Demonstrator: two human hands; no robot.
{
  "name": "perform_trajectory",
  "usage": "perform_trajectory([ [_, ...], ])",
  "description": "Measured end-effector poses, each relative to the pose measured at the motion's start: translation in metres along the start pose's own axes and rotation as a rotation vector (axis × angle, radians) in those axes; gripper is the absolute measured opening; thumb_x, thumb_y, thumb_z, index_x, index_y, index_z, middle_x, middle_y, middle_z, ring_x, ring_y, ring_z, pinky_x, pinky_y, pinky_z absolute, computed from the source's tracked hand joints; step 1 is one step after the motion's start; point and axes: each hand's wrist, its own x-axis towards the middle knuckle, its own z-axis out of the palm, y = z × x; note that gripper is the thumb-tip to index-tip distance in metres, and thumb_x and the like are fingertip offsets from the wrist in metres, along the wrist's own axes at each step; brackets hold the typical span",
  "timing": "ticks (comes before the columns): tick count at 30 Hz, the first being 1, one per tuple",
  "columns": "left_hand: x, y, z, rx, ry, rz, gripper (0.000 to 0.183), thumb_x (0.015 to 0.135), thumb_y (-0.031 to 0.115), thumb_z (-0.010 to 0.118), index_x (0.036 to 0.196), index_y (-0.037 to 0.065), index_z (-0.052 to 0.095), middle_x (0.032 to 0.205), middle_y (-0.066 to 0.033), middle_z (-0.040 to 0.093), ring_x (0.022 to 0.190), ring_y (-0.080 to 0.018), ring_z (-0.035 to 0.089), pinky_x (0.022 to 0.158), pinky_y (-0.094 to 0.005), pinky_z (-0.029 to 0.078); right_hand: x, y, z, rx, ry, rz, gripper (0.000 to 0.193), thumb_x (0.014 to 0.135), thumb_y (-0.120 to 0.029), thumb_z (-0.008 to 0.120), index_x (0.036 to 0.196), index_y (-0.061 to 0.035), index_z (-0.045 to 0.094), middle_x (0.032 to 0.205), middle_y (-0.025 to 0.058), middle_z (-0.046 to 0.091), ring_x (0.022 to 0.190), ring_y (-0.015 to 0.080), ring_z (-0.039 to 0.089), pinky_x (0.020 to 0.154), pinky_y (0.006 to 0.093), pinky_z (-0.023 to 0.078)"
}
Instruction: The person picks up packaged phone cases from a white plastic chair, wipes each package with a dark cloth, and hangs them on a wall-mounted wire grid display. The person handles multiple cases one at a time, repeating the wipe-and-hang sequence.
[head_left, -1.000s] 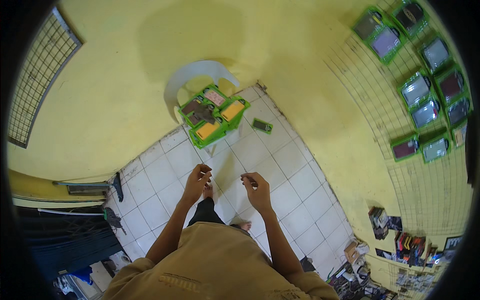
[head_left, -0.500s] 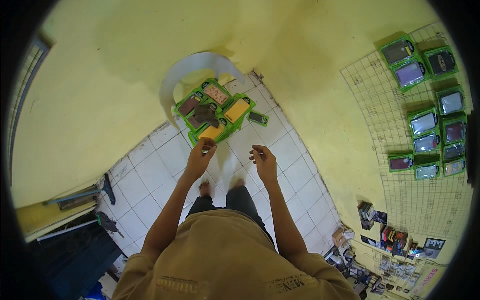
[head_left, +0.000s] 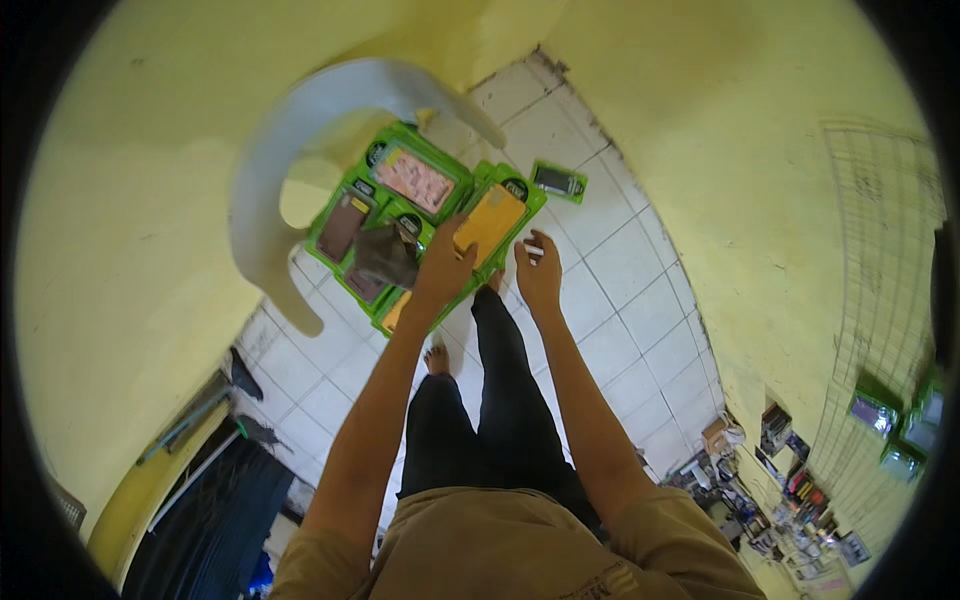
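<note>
Green-edged packs of phone cases lie in a pile on a white plastic chair (head_left: pixel 265 200). On top are a pink patterned case (head_left: pixel 415 180), a yellow-orange case (head_left: pixel 490 218) and a brown case (head_left: pixel 343 226). A crumpled dark grey thing, perhaps cloth (head_left: pixel 385 255), rests on the pile. My left hand (head_left: pixel 443 270) reaches over the pile, fingers apart, between the grey thing and the yellow-orange case; whether it touches either I cannot tell. To the right of the pile, my right hand (head_left: pixel 540 272) has curled fingers around a small white thing (head_left: pixel 535 251).
One dark phone case pack (head_left: pixel 558 181) lies apart on the white tiled floor (head_left: pixel 640 300). Yellow walls meet in the far corner. A wire grid (head_left: pixel 870 260) with hanging packs is on the right wall. A broom (head_left: pixel 262 432) lies at lower left; clutter lines the lower right.
I have come closer to the chair and bent over it. My left hand has moved from the pile's near edge to above it. The white thing in my right hand now shows.
</note>
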Motion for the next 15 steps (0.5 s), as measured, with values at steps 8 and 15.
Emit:
perform_trajectory([
  [8, 0.039, -0.038, 0.034, 0.253, -0.037, -0.048, 0.058, 0.083, 0.004, 0.066, 0.136, -0.001, 0.043, 0.131, -0.0271, 0.048, 0.121, -0.0460, 0.048, 0.104, -0.0487, 0.042, 0.031, 0.017, 0.037, -0.056, -0.009, 0.190, 0.050, 0.091, -0.013, 0.070, 0.134, 0.0038, 0.053, 0.113, 0.0201, 0.060, 0.090, 0.0275, 0.069, 0.074, 0.0357, 0.057],
  [15, 0.038, -0.022, 0.030, 0.291, -0.032, 0.041, 0.058, 0.084, 0.004, 0.065, 0.137, 0.001, 0.042, 0.133, -0.0263, 0.046, 0.127, -0.0461, 0.045, 0.108, -0.0492, 0.040, 0.023, 0.017, 0.036, 0.159, -0.003, 0.293, 0.052, 0.092, -0.016, 0.071, 0.137, 0.0010, 0.052, 0.117, 0.0152, 0.065, 0.101, 0.0215, 0.066, 0.088, 0.0341, 0.053],
])
